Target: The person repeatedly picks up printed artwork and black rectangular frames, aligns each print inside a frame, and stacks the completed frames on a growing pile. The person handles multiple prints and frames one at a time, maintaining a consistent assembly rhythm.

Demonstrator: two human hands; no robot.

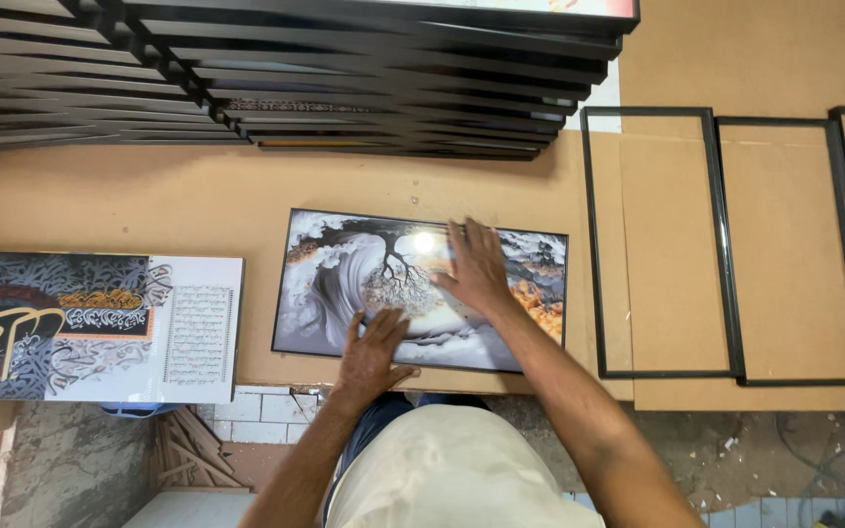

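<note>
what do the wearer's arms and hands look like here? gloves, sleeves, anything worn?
Both are bare: the left hand and right hand have no gloves, and no rings, watch or bands are visible. Both forearms are uncovered up to the bottom edge of the picture, so no sleeves show. Only a light beige garment and dark blue trousers appear below them.

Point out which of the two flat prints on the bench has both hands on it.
The grey tree-and-wave print in the middle; left hand and right hand press flat on it. The long calligraphy print lies untouched at the left.
</note>
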